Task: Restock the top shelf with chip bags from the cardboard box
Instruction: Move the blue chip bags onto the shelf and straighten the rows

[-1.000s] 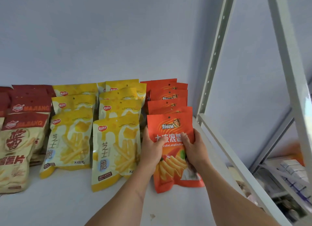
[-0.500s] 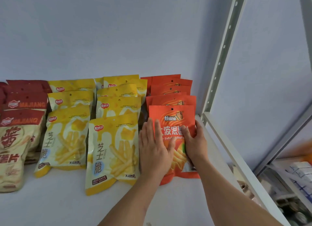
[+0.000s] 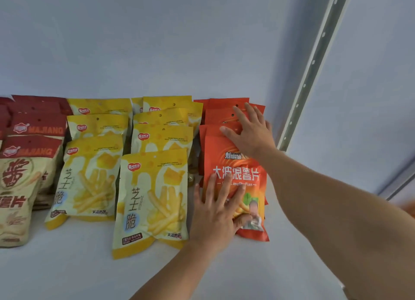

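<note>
The front orange foil chip bag point(image 3: 235, 174) lies flat on the white top shelf point(image 3: 67, 272), at the head of the orange row in the right corner, and it's directly under the person's left hand point(image 3: 219, 212). That hand has its fingers spread and mostly straight, pressing on the bag's lower half with the thumb at the bottom edge, so open, not gripping. The right hand point(image 3: 251, 131) is also flat and open, further back, resting on the tops of the stacked orange bags point(image 3: 222, 106) behind. The front bag's long axis runs away from the person toward the wall, same as the row. The left hand is clearly nearer its body; the right only meets its top edge. Looks like squaring up the row. The yellow fries bags point(image 3: 152, 201) sit just left of the left hand. No cardboard box in view.
</note>
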Demonstrator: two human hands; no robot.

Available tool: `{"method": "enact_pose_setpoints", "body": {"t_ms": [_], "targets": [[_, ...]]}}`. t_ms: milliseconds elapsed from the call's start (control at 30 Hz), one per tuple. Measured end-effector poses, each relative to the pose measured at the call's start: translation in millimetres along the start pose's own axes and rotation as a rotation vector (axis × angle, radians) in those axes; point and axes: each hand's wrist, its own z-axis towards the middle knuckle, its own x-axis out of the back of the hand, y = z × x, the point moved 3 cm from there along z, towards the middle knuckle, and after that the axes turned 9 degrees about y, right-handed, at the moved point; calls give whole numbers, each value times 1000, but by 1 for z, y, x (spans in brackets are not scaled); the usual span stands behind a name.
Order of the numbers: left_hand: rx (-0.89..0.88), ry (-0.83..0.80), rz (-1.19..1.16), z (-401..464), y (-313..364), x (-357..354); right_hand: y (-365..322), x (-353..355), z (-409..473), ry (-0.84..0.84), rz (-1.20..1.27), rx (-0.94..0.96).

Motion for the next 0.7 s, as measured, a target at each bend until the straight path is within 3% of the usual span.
{"method": "enact_pose_setpoints", "body": {"t_ms": [100,533,700], "targets": [[13,13,-6,3,-1,-3,8,-16,6,-47,-83,31],[54,29,-51,5,-6,-24,14,-45,13,39,-119,54],[50,2,-32,4,-5,-22,11,-23,-2,127,-19,-17]]}}
